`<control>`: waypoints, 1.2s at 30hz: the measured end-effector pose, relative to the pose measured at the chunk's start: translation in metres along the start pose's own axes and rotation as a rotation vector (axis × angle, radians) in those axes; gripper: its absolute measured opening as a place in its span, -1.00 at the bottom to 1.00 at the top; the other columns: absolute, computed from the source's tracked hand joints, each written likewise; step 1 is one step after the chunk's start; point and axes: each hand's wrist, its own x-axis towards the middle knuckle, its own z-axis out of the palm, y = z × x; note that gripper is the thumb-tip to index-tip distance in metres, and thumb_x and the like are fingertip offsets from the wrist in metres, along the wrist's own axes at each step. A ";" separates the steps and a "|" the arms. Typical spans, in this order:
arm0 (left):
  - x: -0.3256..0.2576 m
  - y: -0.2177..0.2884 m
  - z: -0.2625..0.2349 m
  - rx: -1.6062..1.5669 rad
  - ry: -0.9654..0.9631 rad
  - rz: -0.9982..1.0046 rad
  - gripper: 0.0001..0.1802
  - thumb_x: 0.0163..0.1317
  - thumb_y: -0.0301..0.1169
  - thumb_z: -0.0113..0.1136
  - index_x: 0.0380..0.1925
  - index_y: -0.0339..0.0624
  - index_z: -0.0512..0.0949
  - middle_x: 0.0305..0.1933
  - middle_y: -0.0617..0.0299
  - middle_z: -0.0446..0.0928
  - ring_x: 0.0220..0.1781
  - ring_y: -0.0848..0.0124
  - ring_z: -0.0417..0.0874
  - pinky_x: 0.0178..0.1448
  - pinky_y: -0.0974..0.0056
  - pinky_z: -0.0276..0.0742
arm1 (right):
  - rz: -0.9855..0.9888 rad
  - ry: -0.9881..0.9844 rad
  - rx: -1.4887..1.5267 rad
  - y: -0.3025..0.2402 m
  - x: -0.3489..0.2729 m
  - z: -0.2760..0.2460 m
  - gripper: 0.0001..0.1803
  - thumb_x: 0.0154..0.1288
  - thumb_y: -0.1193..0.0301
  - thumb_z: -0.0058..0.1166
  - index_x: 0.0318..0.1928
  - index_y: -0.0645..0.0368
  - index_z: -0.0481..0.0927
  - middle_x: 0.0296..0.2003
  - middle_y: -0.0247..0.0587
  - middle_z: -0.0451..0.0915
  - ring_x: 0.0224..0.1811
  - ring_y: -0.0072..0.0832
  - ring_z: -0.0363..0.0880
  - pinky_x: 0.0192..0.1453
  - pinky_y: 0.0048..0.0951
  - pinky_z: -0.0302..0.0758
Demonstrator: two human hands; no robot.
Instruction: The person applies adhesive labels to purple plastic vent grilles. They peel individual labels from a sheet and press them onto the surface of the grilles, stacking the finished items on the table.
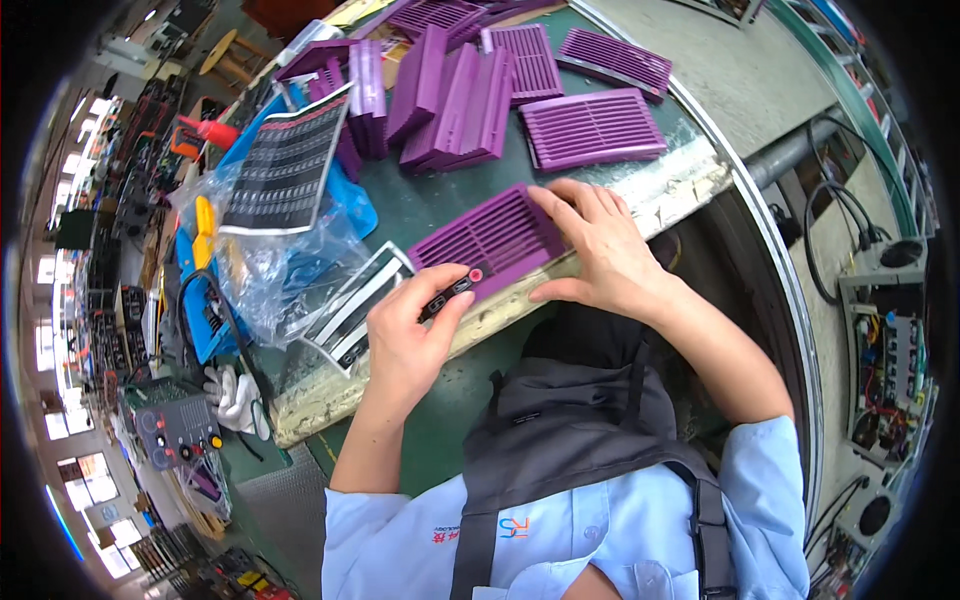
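A purple slotted panel [490,235] lies at a slant near the table's front edge. My left hand [412,325] is closed in a pinch on a small black label [447,293] with a red round mark at its end, held over the panel's near left part. My right hand [605,245] spans the panel's right end, fingers on the far corner and thumb by the near edge, gripping it. Left of the panel, beside my left hand, a sheet of black label strips with white backing [358,305] lies on the table.
More purple panels [455,105] stand and lie across the back of the table [440,200]. A printed black label sheet [285,165] rests over clear plastic bags and a blue bin [205,300] at left. A grey power unit [175,425] and white gloves [235,400] are beyond the left edge.
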 end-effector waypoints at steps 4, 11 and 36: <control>0.023 0.022 0.026 0.114 -0.038 0.165 -0.82 0.10 -0.58 0.35 -0.26 -0.27 0.67 -0.24 0.12 0.63 -0.29 0.27 0.66 -0.22 0.27 0.53 | 0.097 0.027 0.109 0.018 -0.023 -0.007 -0.20 -0.02 0.17 0.46 0.25 0.14 0.47 0.12 -0.12 0.46 0.19 -0.13 0.39 0.32 -0.14 0.26; 0.035 0.013 0.068 0.167 0.065 0.291 -0.82 0.03 -0.65 0.39 -0.32 -0.26 0.66 -0.27 0.12 0.62 -0.29 0.28 0.68 -0.25 0.26 0.56 | 0.017 0.023 0.141 0.032 -0.029 -0.008 -0.39 0.01 0.30 0.42 0.11 0.14 0.57 0.02 -0.21 0.52 0.13 -0.24 0.44 0.29 -0.17 0.25; 0.033 0.004 0.069 0.261 0.035 0.320 -0.77 -0.07 -0.61 0.45 -0.34 -0.18 0.72 -0.26 0.22 0.68 -0.33 0.33 0.66 -0.28 0.31 0.54 | 0.045 0.110 0.197 0.033 -0.015 0.000 -0.71 -0.04 0.41 0.44 -0.21 0.04 0.75 -0.27 -0.45 0.59 -0.15 -0.42 0.50 0.08 -0.29 0.29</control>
